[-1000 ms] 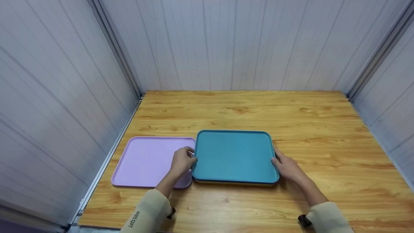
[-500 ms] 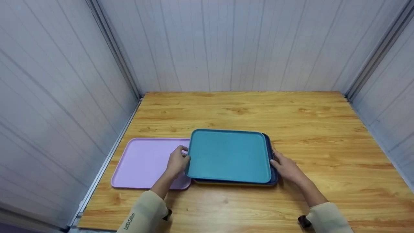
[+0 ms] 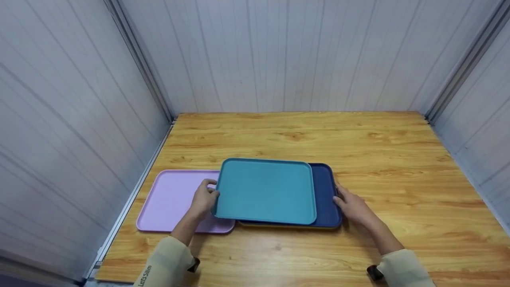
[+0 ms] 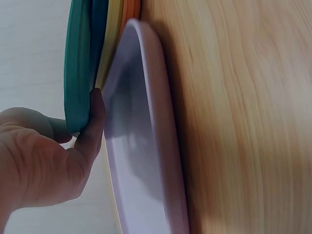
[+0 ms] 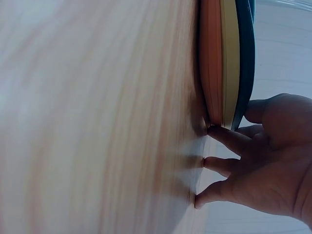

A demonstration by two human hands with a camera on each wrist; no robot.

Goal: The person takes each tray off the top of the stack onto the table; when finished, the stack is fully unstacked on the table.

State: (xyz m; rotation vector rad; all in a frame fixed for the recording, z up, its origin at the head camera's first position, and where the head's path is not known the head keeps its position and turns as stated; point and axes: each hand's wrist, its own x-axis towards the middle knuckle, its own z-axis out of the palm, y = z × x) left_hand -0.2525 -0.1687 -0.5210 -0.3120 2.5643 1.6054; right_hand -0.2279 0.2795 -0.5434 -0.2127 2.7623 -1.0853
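Note:
A teal tray (image 3: 265, 191) is raised at its left end, where my left hand (image 3: 203, 199) pinches the rim between thumb and fingers. In the left wrist view that rim stands apart from the trays below. Under its right part lies a navy tray (image 3: 327, 195), top of a stack with a yellow tray (image 5: 230, 63) and an orange tray (image 5: 211, 63). My right hand (image 3: 352, 205) holds the stack's right edge, thumb at the navy rim and index fingertip low by the orange one; its other fingertips rest on the table. A lavender tray (image 3: 171, 199) lies flat beneath my left hand.
The wooden table (image 3: 295, 135) meets a white panel wall (image 3: 271, 56) at the back, with more panels on the left and right. The lavender tray lies close against the stack's left side.
My left hand has drawn the teal tray leftward off the stack, baring the navy tray's right part and overlapping the lavender tray. My right hand has stayed at the stack's edge.

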